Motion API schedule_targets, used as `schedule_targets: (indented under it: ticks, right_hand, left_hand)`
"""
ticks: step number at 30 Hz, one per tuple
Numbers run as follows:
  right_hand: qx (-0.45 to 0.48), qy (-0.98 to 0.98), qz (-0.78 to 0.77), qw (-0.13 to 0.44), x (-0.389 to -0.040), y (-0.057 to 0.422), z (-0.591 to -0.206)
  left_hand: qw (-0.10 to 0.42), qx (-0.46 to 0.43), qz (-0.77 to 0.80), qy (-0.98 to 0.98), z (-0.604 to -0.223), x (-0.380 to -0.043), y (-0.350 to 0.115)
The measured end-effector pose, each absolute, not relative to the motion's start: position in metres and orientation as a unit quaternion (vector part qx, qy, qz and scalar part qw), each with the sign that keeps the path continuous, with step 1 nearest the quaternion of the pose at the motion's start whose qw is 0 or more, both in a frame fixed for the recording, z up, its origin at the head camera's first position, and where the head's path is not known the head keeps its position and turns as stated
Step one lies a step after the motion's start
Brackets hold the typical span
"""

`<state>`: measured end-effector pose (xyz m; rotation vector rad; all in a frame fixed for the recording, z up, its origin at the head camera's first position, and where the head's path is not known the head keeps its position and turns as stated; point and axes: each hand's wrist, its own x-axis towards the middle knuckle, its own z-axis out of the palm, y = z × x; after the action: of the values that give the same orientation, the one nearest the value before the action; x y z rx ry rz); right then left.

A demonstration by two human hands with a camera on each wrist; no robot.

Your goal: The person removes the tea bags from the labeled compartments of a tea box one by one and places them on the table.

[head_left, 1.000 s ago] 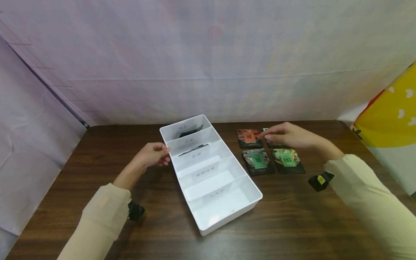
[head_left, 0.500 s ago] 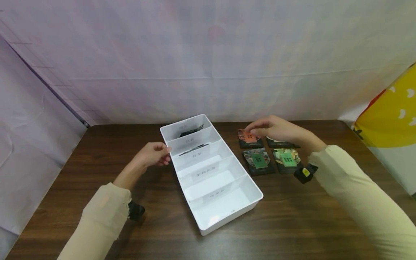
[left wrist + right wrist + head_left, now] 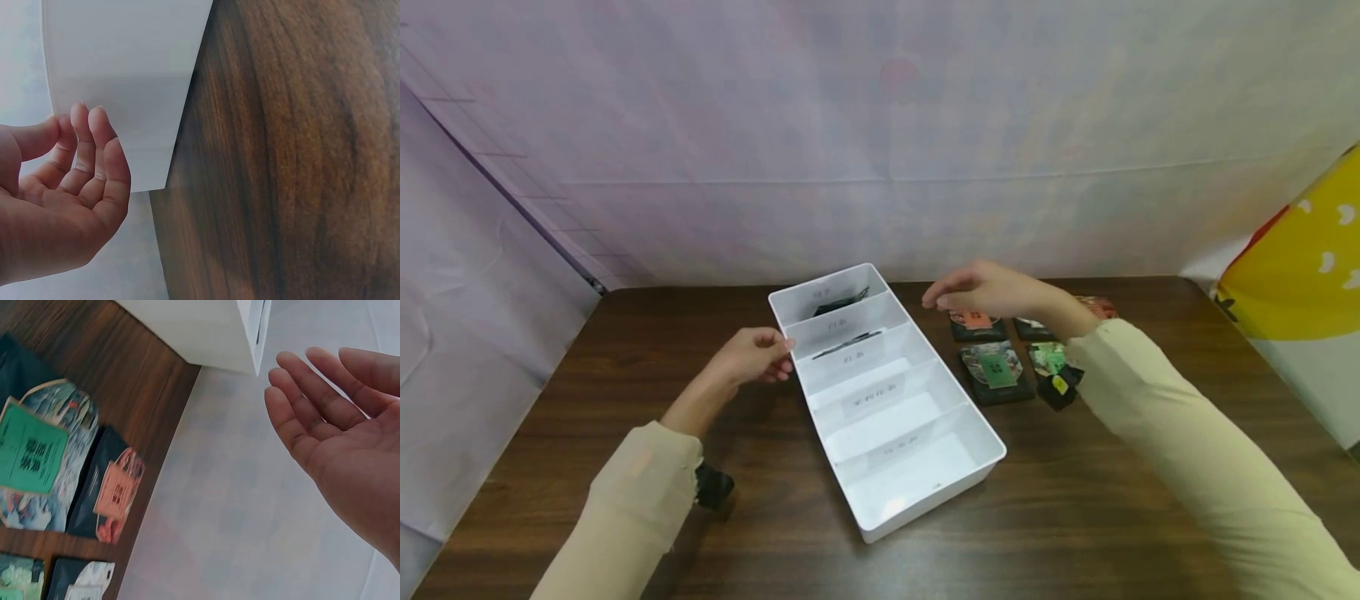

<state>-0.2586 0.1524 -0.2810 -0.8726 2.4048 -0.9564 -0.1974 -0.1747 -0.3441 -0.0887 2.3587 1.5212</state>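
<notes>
A white divided storage box (image 3: 901, 443) with several labelled compartments lies slanted on the table. My left hand (image 3: 748, 358) pinches its left rim between thumb and index finger; the left wrist view shows that hand (image 3: 75, 181) with the other fingers loosely bent along the box's outer wall. Dark flat packets stand in the two far compartments, among them one packet (image 3: 842, 304) in the farthest. My right hand (image 3: 992, 292) hovers above the table right of the box, bent fingers pointing left. In the right wrist view its palm (image 3: 350, 437) holds nothing.
Right of the box lie several dark packets: one with an orange label (image 3: 976, 325), one with a green label (image 3: 997, 372), a yellow-green one (image 3: 1047, 357) and a red one (image 3: 1097, 307), partly behind the right arm. A pale curtain (image 3: 880, 167) hangs behind the table (image 3: 760, 533).
My right hand has moved left over the packets towards the far end of the box, uncovering the red packet at the back right. The left hand and the box have stayed put.
</notes>
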Motion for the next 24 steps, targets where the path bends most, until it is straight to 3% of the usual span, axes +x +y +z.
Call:
schedule_targets:
  ticks: [24]
  right_hand:
    - [-0.401, 0.843, -0.287, 0.216, -0.260, 0.088, -0.284]
  left_hand:
    - [0.160, -0.024, 0.553, 0.817, -0.345, -0.197, -0.174]
